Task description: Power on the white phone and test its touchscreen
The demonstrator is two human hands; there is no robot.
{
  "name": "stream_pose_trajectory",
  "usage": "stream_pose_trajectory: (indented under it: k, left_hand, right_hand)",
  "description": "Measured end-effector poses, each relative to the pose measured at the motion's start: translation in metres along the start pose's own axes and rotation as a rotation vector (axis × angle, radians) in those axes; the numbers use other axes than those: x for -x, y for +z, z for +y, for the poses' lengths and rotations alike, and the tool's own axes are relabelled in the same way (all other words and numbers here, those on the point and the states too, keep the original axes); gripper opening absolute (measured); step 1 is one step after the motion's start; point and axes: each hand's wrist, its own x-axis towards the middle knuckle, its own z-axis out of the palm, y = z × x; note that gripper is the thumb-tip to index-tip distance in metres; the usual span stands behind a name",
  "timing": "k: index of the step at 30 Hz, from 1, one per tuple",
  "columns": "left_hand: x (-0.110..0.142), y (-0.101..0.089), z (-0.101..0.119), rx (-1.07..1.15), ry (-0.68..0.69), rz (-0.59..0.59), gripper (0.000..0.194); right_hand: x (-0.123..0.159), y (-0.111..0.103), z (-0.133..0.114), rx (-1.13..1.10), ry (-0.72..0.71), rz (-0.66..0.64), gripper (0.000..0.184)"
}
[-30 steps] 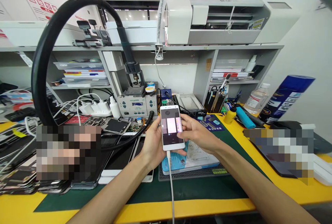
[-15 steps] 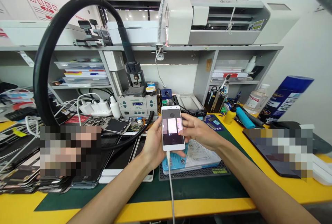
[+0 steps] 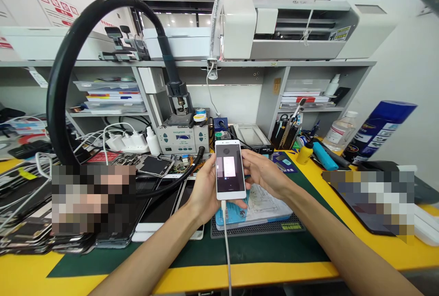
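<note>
A white smartphone [image 3: 231,170] with a lit screen is held upright over the bench, its face towards me. My left hand [image 3: 205,182] is closed round its left edge and back, with fingertips showing below the lower right corner. At the right edge, my right hand [image 3: 262,172] has its fingers bent against the side of the phone; some fingertips are hidden behind it. A white charging cable [image 3: 226,241] is plugged into the phone's bottom and runs down past the bench edge. Beneath the phone lie papers and a blue booklet [image 3: 270,209] on a dark perforated pad [image 3: 257,230].
Phone screens and parts [image 3: 25,236] are stacked at the left. A grey soldering station [image 3: 183,138] with a thick black hose [image 3: 55,95] stands behind. To the right are a tool holder [image 3: 284,134], a yellow bottle [image 3: 305,153], a blue spray can [image 3: 380,131] and a black tablet [image 3: 363,214].
My right thumb has moved off the screen to the phone's right edge. A bright, colourful strip at the screen's right side has gone. The left hand keeps its hold.
</note>
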Motion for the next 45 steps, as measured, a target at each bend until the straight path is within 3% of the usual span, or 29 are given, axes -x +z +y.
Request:
stream_pose_trajectory:
  k: [7, 14, 19, 21, 25, 29, 33, 36, 41, 45]
  left_hand:
    - [0.000, 0.001, 0.000, -0.005, 0.007, 0.005, 0.062]
    - [0.000, -0.002, -0.001, 0.014, 0.006, 0.007, 0.059]
    - [0.000, -0.005, -0.003, -0.005, 0.035, -0.002, 0.057]
    - [0.000, -0.004, -0.004, -0.014, 0.041, 0.006, 0.056]
    - [-0.001, -0.002, -0.004, -0.015, 0.035, 0.016, 0.056]
    - [-0.001, -0.003, -0.004, 0.006, 0.030, 0.008, 0.056]
    - [-0.001, -0.003, -0.003, 0.004, 0.026, 0.014, 0.056]
    - [-0.001, -0.001, -0.002, 0.011, 0.016, 0.014, 0.057]
    - [0.000, 0.002, -0.001, -0.013, 0.013, 0.008, 0.061]
    - [0.001, 0.001, 0.000, -0.058, 0.026, -0.012, 0.062]
  right_hand:
    - [0.001, 0.001, -0.001, -0.009, -0.006, -0.002, 0.034]
    - [0.006, 0.004, -0.005, 0.131, -0.013, -0.030, 0.056]
    - [0.007, 0.009, -0.006, 0.209, -0.028, 0.019, 0.061]
    - [0.005, 0.010, -0.003, 0.200, -0.035, 0.052, 0.057]
    - [0.000, 0.008, 0.004, 0.113, -0.039, 0.075, 0.030]
    - [0.002, 0.004, 0.000, 0.080, -0.028, 0.027, 0.030]
    - [0.003, 0.002, -0.006, 0.111, -0.001, -0.028, 0.054]
    - [0.001, 0.001, -0.003, 0.055, 0.002, 0.002, 0.038]
    - [0.000, 0.002, -0.002, 0.034, -0.006, -0.002, 0.037]
    - [0.004, 0.003, -0.007, 0.157, -0.009, -0.024, 0.057]
